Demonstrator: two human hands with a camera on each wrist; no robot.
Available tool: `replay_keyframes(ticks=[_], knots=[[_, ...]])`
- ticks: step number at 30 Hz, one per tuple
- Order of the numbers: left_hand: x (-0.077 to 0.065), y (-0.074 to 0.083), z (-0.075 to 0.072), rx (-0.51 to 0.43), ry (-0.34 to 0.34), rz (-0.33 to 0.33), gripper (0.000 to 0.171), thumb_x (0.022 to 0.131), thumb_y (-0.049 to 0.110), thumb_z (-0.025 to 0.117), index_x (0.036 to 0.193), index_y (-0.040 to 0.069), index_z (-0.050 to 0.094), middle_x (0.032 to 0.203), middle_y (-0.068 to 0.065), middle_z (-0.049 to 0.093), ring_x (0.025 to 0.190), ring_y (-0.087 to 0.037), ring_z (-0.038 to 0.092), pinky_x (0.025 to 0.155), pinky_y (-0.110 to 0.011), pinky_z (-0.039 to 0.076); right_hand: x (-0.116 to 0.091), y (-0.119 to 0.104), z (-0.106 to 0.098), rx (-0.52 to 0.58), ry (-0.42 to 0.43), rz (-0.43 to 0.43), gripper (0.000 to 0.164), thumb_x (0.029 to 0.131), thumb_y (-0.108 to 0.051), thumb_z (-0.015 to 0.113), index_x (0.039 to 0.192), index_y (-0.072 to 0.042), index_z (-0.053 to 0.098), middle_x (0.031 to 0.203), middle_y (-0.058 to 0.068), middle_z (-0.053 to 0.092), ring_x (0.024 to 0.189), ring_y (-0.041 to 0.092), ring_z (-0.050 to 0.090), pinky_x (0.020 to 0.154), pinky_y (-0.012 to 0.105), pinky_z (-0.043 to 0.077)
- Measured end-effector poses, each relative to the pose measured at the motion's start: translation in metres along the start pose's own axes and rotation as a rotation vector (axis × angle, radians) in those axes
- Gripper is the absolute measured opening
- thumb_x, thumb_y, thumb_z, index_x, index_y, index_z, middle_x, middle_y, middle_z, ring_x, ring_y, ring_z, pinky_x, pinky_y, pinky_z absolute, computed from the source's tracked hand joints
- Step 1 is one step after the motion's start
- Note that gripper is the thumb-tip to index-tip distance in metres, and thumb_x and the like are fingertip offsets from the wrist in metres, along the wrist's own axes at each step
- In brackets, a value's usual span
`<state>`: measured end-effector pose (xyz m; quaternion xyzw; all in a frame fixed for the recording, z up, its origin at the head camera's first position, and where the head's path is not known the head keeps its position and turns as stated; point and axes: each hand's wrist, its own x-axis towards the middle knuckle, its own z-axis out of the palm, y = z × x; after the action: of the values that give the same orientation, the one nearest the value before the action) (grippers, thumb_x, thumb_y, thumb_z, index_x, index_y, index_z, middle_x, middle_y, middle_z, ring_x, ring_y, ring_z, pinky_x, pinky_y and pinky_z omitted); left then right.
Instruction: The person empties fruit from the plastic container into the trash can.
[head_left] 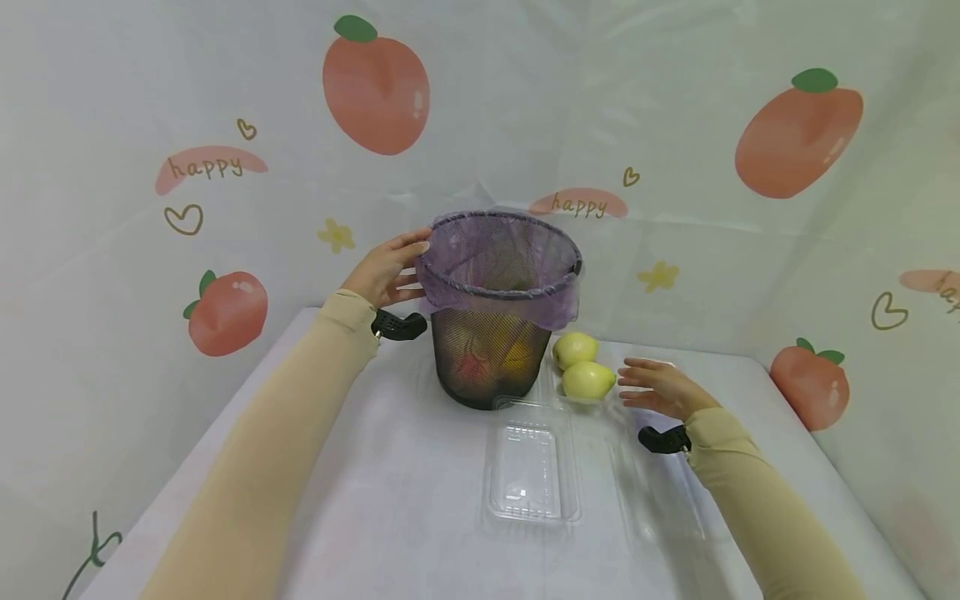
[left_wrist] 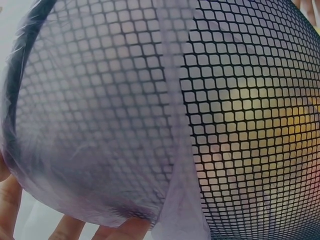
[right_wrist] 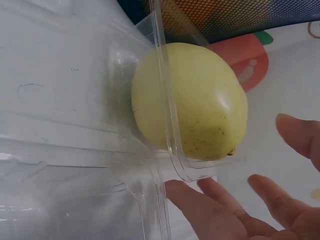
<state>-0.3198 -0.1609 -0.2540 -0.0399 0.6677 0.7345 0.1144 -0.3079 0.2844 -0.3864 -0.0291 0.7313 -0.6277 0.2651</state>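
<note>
A black mesh wastebasket point(head_left: 491, 367) stands upright at the back of the table. A purple plastic bag point(head_left: 551, 310) lines it and folds over its rim. My left hand point(head_left: 390, 271) is at the basket's left side, its fingers extended against the bag just below the rim. To the right of the basket lie two yellow pears point(head_left: 588, 381), the nearer one in a clear plastic container point(right_wrist: 170, 125). Close to the right of that pear is my right hand point(head_left: 660, 387), fingers spread and holding nothing. Red and yellow fruit point(head_left: 517, 358) shows through the mesh.
An upturned-looking clear plastic box point(head_left: 531, 475) lies in front of the basket on the white table point(head_left: 405, 517). More clear plastic point(head_left: 667, 492) lies under and before the right forearm. A white cloth point(head_left: 480, 100) printed with peaches hangs behind and at both sides.
</note>
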Motion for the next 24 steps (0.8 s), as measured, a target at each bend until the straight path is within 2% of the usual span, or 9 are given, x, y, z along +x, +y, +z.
replay_keyframes(ticks=[4, 7, 14, 19, 24], knots=[[0.002, -0.001, -0.001, -0.005, 0.004, -0.005, 0.046, 0.102, 0.028, 0.051, 0.146, 0.035, 0.042, 0.157, -0.001, 0.028, 0.140, -0.032, 0.035, 0.110, -0.046, 0.039, 0.007, 0.000, 0.001, -0.014, 0.012, 0.046, 0.068, 0.102, -0.006, 0.044, 0.151, 0.010, 0.000, 0.137, 0.026, 0.038, 0.102, 0.018, 0.061, 0.098, 0.039, 0.051], [0.004, -0.001, -0.001, -0.007, 0.015, -0.009, 0.046, 0.101, 0.029, 0.052, 0.146, 0.035, 0.043, 0.155, -0.002, 0.029, 0.139, -0.032, 0.036, 0.110, -0.046, 0.040, 0.011, 0.001, 0.002, -0.009, -0.002, 0.066, 0.070, 0.100, -0.002, 0.045, 0.150, 0.011, -0.002, 0.127, 0.019, 0.044, 0.096, 0.015, 0.062, 0.093, 0.037, 0.054], [0.003, -0.001, -0.001, 0.004, 0.015, -0.004, 0.046, 0.101, 0.029, 0.052, 0.146, 0.035, 0.043, 0.156, -0.001, 0.029, 0.139, -0.032, 0.037, 0.109, -0.046, 0.041, 0.016, 0.004, 0.006, 0.028, -0.010, 0.116, 0.072, 0.097, 0.008, 0.042, 0.151, 0.007, -0.006, 0.136, 0.034, 0.026, 0.089, 0.017, 0.063, 0.097, 0.044, 0.051], [0.005, -0.001, -0.001, -0.005, 0.013, -0.003, 0.045, 0.101, 0.029, 0.052, 0.145, 0.034, 0.044, 0.152, -0.005, 0.035, 0.136, -0.031, 0.041, 0.108, -0.046, 0.041, 0.019, 0.005, 0.009, 0.051, -0.004, 0.120, 0.074, 0.095, 0.013, 0.041, 0.151, 0.008, -0.007, 0.129, 0.030, 0.032, 0.083, 0.017, 0.062, 0.098, 0.048, 0.050], [0.005, -0.002, -0.002, 0.001, 0.016, -0.001, 0.045, 0.101, 0.029, 0.052, 0.145, 0.035, 0.044, 0.153, -0.002, 0.033, 0.136, -0.031, 0.040, 0.108, -0.046, 0.041, 0.022, 0.006, 0.011, 0.080, 0.001, 0.130, 0.075, 0.092, 0.017, 0.039, 0.151, 0.008, -0.007, 0.109, 0.021, 0.041, 0.080, 0.017, 0.061, 0.104, 0.056, 0.041]])
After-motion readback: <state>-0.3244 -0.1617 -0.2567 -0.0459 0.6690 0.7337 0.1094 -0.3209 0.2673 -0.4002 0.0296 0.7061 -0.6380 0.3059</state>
